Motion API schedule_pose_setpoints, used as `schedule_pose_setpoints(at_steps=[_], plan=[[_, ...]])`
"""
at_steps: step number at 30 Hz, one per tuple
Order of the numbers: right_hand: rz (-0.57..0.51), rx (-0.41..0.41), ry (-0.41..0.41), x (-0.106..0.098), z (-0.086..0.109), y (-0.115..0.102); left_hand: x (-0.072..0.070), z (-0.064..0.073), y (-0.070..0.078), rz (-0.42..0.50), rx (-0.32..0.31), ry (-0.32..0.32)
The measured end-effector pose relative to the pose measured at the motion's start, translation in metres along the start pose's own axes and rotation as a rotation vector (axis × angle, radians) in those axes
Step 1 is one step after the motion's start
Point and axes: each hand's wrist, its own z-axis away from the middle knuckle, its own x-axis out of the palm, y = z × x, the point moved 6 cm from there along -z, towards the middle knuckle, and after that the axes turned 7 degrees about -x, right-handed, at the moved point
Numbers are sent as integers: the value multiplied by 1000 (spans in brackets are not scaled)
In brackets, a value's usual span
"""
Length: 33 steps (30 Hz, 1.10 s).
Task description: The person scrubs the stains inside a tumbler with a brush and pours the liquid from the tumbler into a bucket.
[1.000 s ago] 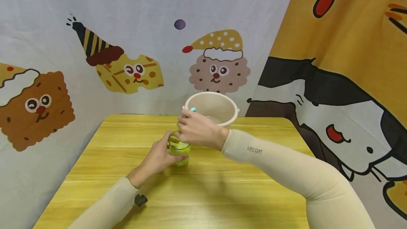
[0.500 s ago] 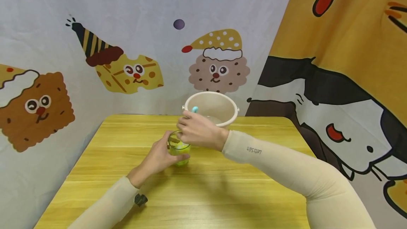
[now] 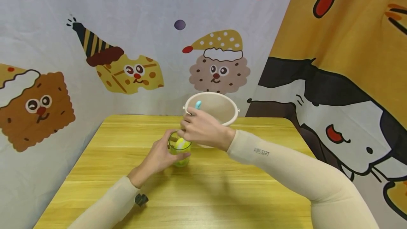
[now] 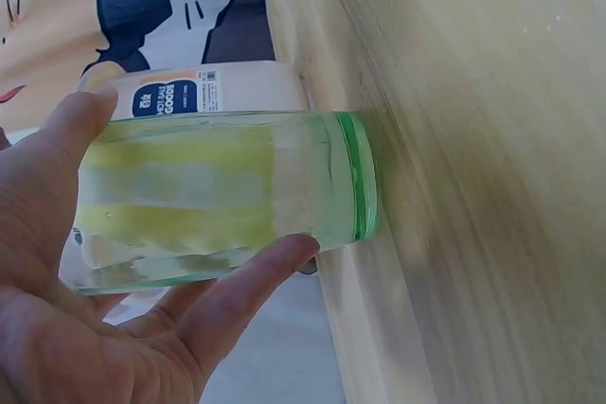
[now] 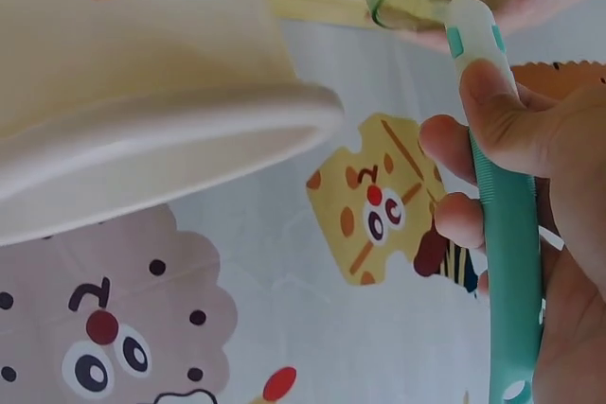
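Note:
My left hand [image 3: 161, 156] grips a clear greenish drinking glass [image 4: 327, 167] round its side, thumb and fingers on opposite walls. The glass stands upright, mouth up, its thick green base close over the wooden table in the left wrist view. Above its mouth, my right hand [image 3: 205, 126] holds a cup brush by its teal handle [image 5: 511, 262], the thumb pressed along the white neck. The brush's yellow and white sponge head [image 4: 180, 186] is down inside the glass, its top near the rim. The handle's light blue end [image 3: 198, 105] sticks up past the right hand.
A cream bucket [image 3: 216, 101] stands just behind the right hand, a printed label [image 4: 175, 96] on its side. The wooden table [image 3: 248, 193] runs back to a cartoon-printed cloth [image 3: 140, 6]. A small dark piece [image 3: 141, 199] shows beside the left sleeve.
My right hand has shifted slightly up and right, and more of the handle's end shows. The sponge head sits higher in the glass. My left hand and the glass stay in place.

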Motion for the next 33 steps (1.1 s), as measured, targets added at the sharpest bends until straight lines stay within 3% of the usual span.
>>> schedule_pose_setpoints(at_steps=[7, 22, 33], plan=[[-19, 11, 48, -11, 5, 12, 0, 0, 3, 20, 5, -10], [76, 4, 122, -24, 1, 24, 0, 1, 2, 35, 37, 17], [129, 2, 68, -26, -4, 23, -1, 1, 1, 22, 39, 17]])
